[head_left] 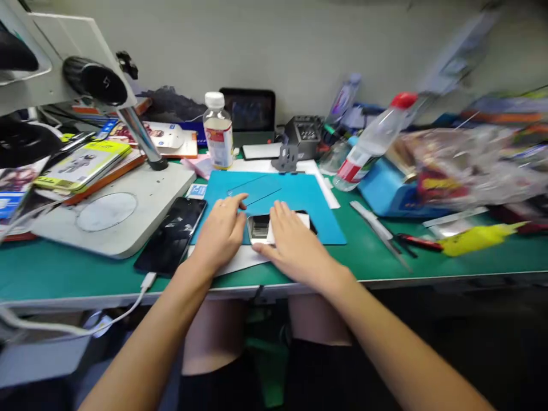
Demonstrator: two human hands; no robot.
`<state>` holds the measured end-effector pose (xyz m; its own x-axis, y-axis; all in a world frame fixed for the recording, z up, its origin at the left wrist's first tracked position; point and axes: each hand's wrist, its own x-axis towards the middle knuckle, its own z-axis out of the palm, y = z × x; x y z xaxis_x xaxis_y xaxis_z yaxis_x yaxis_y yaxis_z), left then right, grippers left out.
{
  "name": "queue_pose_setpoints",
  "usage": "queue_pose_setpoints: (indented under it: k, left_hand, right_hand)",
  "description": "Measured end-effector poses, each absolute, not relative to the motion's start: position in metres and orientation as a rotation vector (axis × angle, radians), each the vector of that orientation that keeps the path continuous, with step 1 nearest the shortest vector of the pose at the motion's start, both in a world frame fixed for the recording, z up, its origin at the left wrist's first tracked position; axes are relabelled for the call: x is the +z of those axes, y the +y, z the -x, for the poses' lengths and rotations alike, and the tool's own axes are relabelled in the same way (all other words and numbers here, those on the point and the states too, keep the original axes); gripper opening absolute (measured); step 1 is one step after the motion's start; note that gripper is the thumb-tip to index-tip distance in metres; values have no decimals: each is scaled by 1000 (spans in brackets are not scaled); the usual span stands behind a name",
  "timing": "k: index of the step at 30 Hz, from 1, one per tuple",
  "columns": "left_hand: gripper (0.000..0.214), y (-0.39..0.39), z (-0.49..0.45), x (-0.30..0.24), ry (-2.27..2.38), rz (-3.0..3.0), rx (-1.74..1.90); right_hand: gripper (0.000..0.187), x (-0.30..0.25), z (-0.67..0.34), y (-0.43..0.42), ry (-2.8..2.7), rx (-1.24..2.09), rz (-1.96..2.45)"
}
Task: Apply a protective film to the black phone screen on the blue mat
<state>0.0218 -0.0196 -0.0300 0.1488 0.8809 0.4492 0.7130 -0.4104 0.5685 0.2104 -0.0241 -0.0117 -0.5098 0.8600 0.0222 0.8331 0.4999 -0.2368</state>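
A phone (pixel 258 226) lies on the blue mat (pixel 299 185) near the desk's front edge, with much of it hidden by my right hand (pixel 295 242). Under that hand is a small white cloth or sheet (pixel 304 219), showing on both sides of the fingers. My right fingers are together and press the cloth onto the phone, the thumb at the phone's near edge. Just left of the phone, my left hand (pixel 223 227) rests on the mat with fingers loosely bent and thumb apart, nothing visible in it. White paper (pixel 242 260) lies beneath the near side.
A dark phone (pixel 173 234) and a microscope stand base (pixel 128 228) are to the left. Behind the mat stand a white-capped bottle (pixel 218 134) and a screen (pixel 249 111). To the right are a red-capped bottle (pixel 372 145), tweezers (pixel 379 231) and a yellow tube (pixel 477 238).
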Motion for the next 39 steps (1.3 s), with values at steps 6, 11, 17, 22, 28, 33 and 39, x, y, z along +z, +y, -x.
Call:
queue_pose_setpoints:
  k: [6, 11, 17, 22, 28, 33, 39]
  left_hand:
    - [37, -18, -19, -25, 1627, -2089, 1132]
    - [33, -20, -20, -23, 1662, -2012, 1207]
    - [27, -21, -22, -24, 1663, -1989, 1201]
    - [21, -22, -24, -24, 1640, -1964, 1187]
    - [22, -23, -26, -21, 1629, -1987, 1112]
    - [21, -22, -26, -19, 1612, -2095, 992]
    - [17, -20, -25, -17, 1634, -2047, 987]
  right_hand:
    - [110, -19, -196, -3, -2649, 325, 1298]
    - [106, -24, -201, -21, -2614, 265, 1198]
    - [107, -19, -185, -15, -2646, 354, 1167]
    - [102, -15, -207, -21, -2660, 408, 1113]
    - [108, -16, -232, -11, -2606, 393, 1305]
    - [109, -19, -245, 3, -2653, 405, 1331]
    - [111, -16, -248, 8, -2733, 381, 1335]
